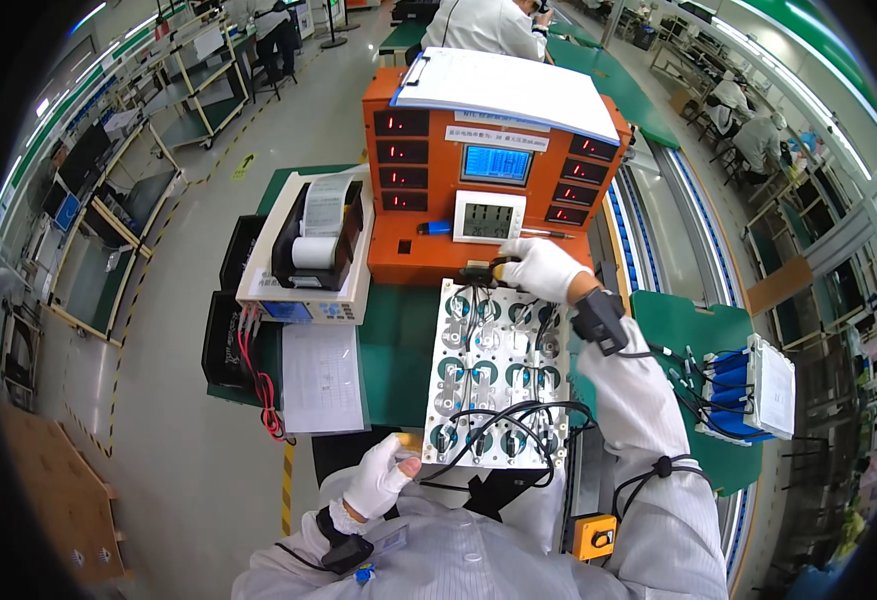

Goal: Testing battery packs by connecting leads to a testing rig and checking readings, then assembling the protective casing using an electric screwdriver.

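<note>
A battery module [446, 345] with a white plate, round cells showing through its holes and black wires lies in front of me. My right hand [542, 268], in a white glove with bare fingertips, is closed on a black connector [476, 272] at the module's far edge, against the orange tester's front. At the module's near left corner, my left hand [381, 478], gloved the same way, has thumb and fingers curled at the edge; part of the grip is hidden. Loose black cables [529, 408] loop over the near part of the plate.
The orange tester [384, 250] with red displays stands behind, bearing a clipboard [509, 90] and a small white meter [489, 217]. Left are a printer-topped instrument [304, 300], red leads [255, 370], a paper sheet [324, 380] and black bins [224, 340]. Right is a blue-celled module [729, 385].
</note>
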{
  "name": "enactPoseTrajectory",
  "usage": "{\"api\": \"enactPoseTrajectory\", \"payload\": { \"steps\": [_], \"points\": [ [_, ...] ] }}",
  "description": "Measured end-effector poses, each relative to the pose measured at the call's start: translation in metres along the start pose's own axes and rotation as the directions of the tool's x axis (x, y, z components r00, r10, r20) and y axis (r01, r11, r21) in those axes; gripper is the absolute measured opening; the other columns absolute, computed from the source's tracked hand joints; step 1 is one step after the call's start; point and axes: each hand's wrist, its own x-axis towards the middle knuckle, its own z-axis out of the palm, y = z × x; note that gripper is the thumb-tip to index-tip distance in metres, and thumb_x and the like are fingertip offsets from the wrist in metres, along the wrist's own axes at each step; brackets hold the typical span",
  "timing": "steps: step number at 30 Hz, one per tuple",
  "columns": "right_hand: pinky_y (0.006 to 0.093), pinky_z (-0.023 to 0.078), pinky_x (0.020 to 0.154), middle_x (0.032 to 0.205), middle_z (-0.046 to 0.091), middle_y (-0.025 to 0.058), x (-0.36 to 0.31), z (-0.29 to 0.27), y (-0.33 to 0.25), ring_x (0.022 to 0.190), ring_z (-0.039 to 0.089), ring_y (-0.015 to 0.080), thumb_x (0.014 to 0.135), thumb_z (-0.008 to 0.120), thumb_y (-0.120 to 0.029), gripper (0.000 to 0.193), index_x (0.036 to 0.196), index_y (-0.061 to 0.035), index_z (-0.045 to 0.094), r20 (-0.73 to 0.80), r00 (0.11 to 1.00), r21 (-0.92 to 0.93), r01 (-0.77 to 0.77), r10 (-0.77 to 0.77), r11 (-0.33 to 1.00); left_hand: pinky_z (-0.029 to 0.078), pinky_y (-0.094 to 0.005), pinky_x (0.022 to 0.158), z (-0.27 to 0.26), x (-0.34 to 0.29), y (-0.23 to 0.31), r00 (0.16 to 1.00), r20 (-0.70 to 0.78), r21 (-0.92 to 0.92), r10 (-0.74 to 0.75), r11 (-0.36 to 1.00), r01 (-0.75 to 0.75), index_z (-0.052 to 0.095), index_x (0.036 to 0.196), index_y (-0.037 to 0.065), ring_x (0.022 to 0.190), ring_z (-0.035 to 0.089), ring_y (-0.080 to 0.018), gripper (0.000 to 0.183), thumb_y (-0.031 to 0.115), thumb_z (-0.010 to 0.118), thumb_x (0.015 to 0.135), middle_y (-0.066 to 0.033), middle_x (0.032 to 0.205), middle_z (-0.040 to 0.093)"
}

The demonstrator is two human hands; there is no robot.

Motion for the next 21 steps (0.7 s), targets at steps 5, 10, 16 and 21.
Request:
{"api": "enactPoseTrajectory", "payload": {
  "steps": [5, 10, 16, 21],
  "points": [
    [0.0358, 0.051, 0.086, 0.103, 0.068, 0.0218, 0.004, 0.003, 0.011, 0.095, 0.066, 0.0332, 0.089, 0.057, -0.029, 0.043, 0.121, -0.0007, 0.064, 0.103, 0.994, -0.104, 0.046, -0.035, 0.993, 0.042, -0.0287, 0.095, 0.005, 0.0, 0.014, 0.936, 0.334, -0.247, -0.115, 0.947, 0.205, 0.051, 0.13, -0.005, 0.107, 0.055, -0.0154, 0.076, 0.06, 0.058, 0.09, -0.0079, 0.119, 0.06],
    [0.0414, 0.05, 0.086, 0.098, 0.067, 0.0246, 0.017, 0.003, -0.005, 0.094, 0.064, 0.0402, 0.091, 0.045, -0.039, 0.046, 0.1, -0.0023, 0.07, 0.221, 0.974, -0.299, 0.124, -0.058, 0.946, 0.039, -0.0254, 0.096, 0.024, 0.007, 0.018, 0.919, 0.393, -0.413, -0.041, 0.885, 0.216, 0.046, 0.137, -0.004, 0.111, 0.048, -0.0114, 0.077, 0.056, 0.06, 0.091, -0.0067, 0.125, 0.056],
    [0.0466, 0.049, 0.065, 0.074, 0.062, 0.0211, 0.016, 0.006, 0.033, 0.075, 0.063, 0.0409, 0.084, 0.051, -0.021, 0.021, 0.077, -0.0032, 0.059, 0.219, 0.887, -0.46, 0.461, -0.406, 0.759, 0.041, -0.0259, 0.093, 0.017, 0.008, 0.022, 0.932, 0.357, -0.429, -0.064, 0.875, 0.224, 0.048, 0.136, -0.004, 0.108, 0.053, -0.0131, 0.073, 0.053, 0.061, 0.092, -0.006, 0.121, 0.059],
    [0.0305, 0.044, 0.06, 0.066, 0.056, 0.0069, -0.062, 0.006, 0.034, 0.063, 0.054, 0.0144, 0.085, 0.051, -0.021, 0.029, 0.081, 0.0053, 0.063, -0.15, 0.977, 0.263, -0.106, 0.149, 0.959, 0.046, -0.0263, 0.086, -0.02, 0.026, 0.041, 0.993, 0.103, -0.499, 0.051, 0.867, 0.007, 0.058, 0.12, -0.005, 0.096, 0.058, -0.0133, 0.064, 0.05, 0.066, 0.089, -0.0066, 0.108, 0.065]
  ]
}}
